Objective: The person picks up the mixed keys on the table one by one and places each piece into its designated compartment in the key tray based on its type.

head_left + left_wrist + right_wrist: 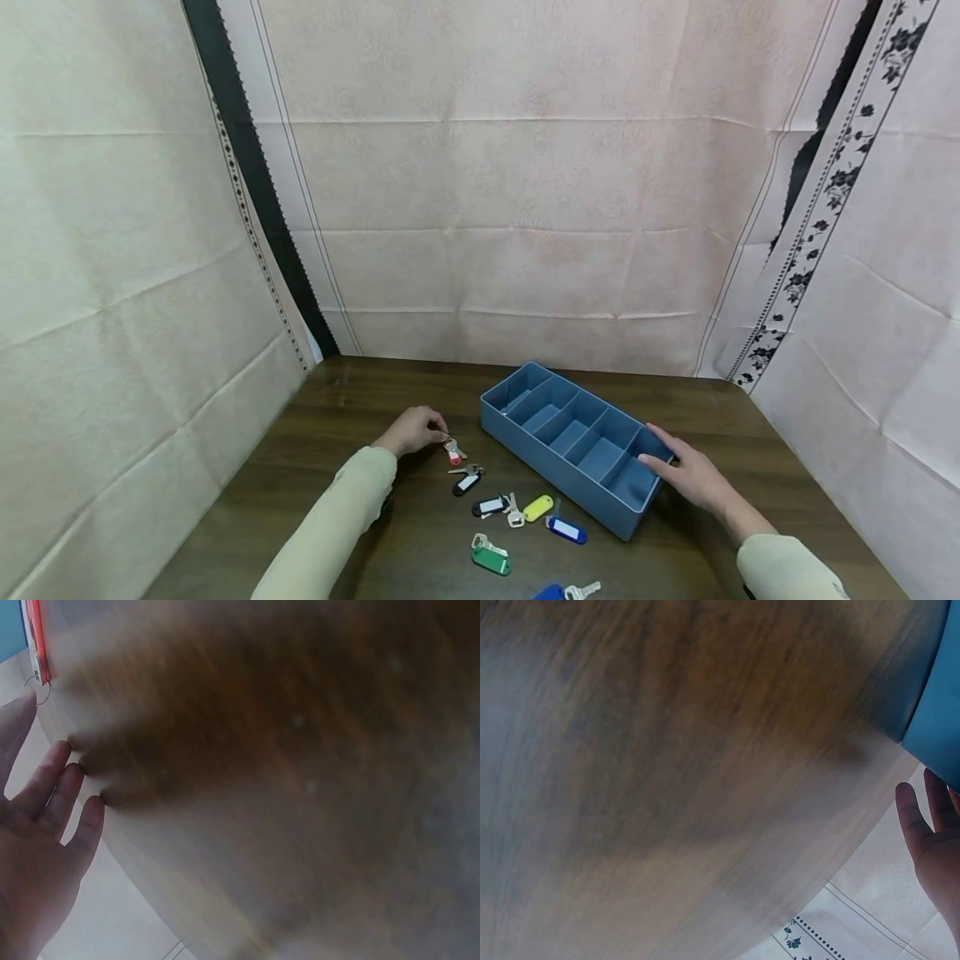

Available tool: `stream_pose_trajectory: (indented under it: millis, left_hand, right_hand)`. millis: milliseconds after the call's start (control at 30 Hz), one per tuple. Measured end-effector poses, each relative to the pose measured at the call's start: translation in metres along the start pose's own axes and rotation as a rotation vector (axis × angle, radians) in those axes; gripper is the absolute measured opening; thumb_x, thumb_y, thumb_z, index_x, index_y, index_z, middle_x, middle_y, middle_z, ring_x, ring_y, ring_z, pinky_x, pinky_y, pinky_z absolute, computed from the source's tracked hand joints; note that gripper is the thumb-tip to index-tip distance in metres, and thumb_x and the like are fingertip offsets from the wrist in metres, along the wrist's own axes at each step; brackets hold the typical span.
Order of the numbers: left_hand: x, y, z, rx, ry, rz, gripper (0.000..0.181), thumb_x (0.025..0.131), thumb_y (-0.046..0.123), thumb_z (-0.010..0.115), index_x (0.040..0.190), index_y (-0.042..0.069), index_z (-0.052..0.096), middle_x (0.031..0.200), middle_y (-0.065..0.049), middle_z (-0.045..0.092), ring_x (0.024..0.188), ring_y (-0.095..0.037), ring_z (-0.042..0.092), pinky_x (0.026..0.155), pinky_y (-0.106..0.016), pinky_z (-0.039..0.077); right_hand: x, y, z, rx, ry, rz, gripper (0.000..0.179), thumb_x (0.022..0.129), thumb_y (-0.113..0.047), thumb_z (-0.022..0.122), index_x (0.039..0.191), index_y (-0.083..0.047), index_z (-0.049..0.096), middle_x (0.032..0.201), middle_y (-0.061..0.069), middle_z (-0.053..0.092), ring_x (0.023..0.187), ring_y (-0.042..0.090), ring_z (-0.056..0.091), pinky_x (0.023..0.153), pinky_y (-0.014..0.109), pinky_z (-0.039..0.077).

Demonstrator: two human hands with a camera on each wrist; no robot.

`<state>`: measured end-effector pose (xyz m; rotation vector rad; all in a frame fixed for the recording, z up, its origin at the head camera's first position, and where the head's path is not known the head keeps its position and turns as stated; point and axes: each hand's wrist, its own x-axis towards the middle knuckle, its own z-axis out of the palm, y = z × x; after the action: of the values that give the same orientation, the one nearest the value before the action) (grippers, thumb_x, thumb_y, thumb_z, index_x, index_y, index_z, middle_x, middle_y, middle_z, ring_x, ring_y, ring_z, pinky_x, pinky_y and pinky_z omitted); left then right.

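Note:
At the left of the table, my left hand (415, 430) pinches the ring of a key with a red tag (454, 457) at its fingertips. In the left wrist view the red tag (37, 641) stands on edge beside the fingertip, and the other fingers (88, 825) are spread apart. A blue box (558, 487) with several compartments lies at a slant between the hands. My right hand (693, 475) holds its near right end, thumb over the rim and fingers along the outer side. The right wrist view shows the fingers (911, 814) against the box's corner (937, 727).
Several tagged keys lie in front of the box: black tags (466, 484) (490, 506), a yellow tag (537, 508), a blue tag (567, 530) and a green tag (491, 559). Another blue tag (550, 592) with a key is at the bottom edge. Cloth curtains (487, 208) surround the wooden table (360, 392).

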<state>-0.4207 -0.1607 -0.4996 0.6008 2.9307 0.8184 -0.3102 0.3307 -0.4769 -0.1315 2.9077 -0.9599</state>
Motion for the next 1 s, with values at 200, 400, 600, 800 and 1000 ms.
stream_pose_trajectory:
  millis: [200,400,600,800,1000]
  left_hand:
    - [-0.002,-0.001,0.001,0.014,0.014,0.01,0.011,0.09,0.012,0.073,0.081,0.018,0.071,0.092,0.002,0.061,0.088,-0.017,0.055,0.086,-0.043,0.046]
    - [-0.004,0.001,-0.001,-0.002,0.019,-0.006,0.01,0.092,0.013,0.071,0.083,0.018,0.071,0.094,0.001,0.062,0.09,-0.017,0.056,0.087,-0.043,0.047]
    - [-0.006,0.005,-0.007,-0.012,0.046,-0.003,0.01,0.093,0.013,0.069,0.084,0.017,0.071,0.095,0.001,0.062,0.091,-0.017,0.056,0.086,-0.042,0.047]
    - [-0.006,0.012,-0.018,-0.074,0.08,-0.019,0.01,0.093,0.014,0.069,0.084,0.017,0.07,0.093,0.002,0.062,0.087,-0.016,0.055,0.081,-0.039,0.047]
    - [-0.006,0.017,-0.024,-0.136,0.125,-0.029,0.009,0.093,0.014,0.069,0.085,0.016,0.071,0.098,0.0,0.061,0.091,-0.018,0.056,0.083,-0.041,0.048]
  right_hand:
    - [0.0,0.001,0.003,-0.002,0.007,-0.003,0.08,0.097,-0.058,0.051,0.158,-0.015,0.022,0.155,0.032,0.025,0.136,0.059,0.025,0.097,0.076,0.028]
    - [0.0,0.001,0.004,0.003,0.007,0.002,0.08,0.097,-0.058,0.051,0.158,-0.015,0.022,0.155,0.032,0.025,0.136,0.059,0.025,0.097,0.076,0.028]
    - [0.0,0.0,0.002,0.01,0.004,0.0,0.081,0.097,-0.059,0.051,0.158,-0.016,0.021,0.155,0.032,0.025,0.136,0.059,0.025,0.098,0.076,0.028]
    - [0.001,0.0,0.001,0.017,0.001,0.006,0.081,0.097,-0.06,0.05,0.159,-0.016,0.02,0.155,0.032,0.024,0.136,0.059,0.025,0.097,0.076,0.029]
    - [0.0,0.0,0.001,0.017,0.002,0.001,0.081,0.097,-0.06,0.05,0.159,-0.016,0.02,0.155,0.032,0.025,0.136,0.059,0.026,0.097,0.076,0.029]
